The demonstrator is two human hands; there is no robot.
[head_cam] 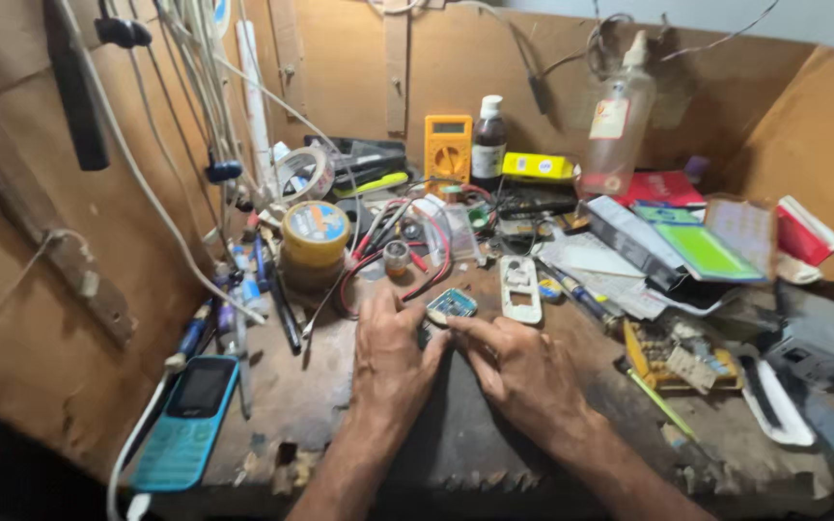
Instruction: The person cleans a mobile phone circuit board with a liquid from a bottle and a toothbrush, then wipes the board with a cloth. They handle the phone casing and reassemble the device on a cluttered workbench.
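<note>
Both of my hands rest on a worn wooden workbench (282,396), fingertips meeting at a small blue-green phone circuit board (453,305). My left hand (390,362) pinches the board's left edge. My right hand (518,371) comes in from the right, its fingers pressing at the board's lower right corner. A white phone frame (520,287) lies just right of the board. What exactly sits under my fingertips is hidden.
A blue keypad phone (188,421) lies at the bench's left front edge. Behind stand a yellow multimeter (448,148), a dark bottle (488,143), a clear plastic bottle (620,121), tape rolls (315,234), red and black leads, and a yellow parts tray (673,357) at right.
</note>
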